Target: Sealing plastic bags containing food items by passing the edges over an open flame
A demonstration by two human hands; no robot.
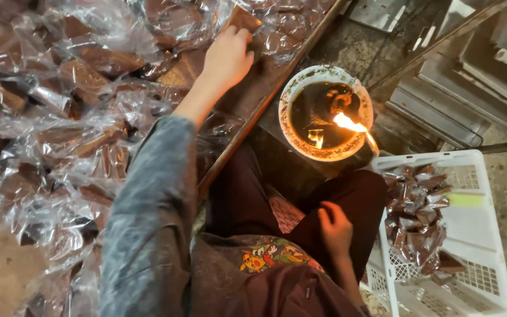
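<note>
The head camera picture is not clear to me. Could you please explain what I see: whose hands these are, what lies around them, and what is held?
A person wears the camera on the head, so you look down at their own arms and lap. The left hand reaches out and grips a brown piece in clear wrap from a big pile of such pieces. The right hand rests on the knee, holding nothing. Ahead stands a round bowl with a small flame. At the right, a white basket holds more wrapped pieces.

Brown slab [243, 19]: flat, dark piece, tilted, at top centre of the frame, pinched at its lower edge.
Setting: it lies atop a heap of similar clear-wrapped brown pieces [77, 105] filling the frame's left.
</note>
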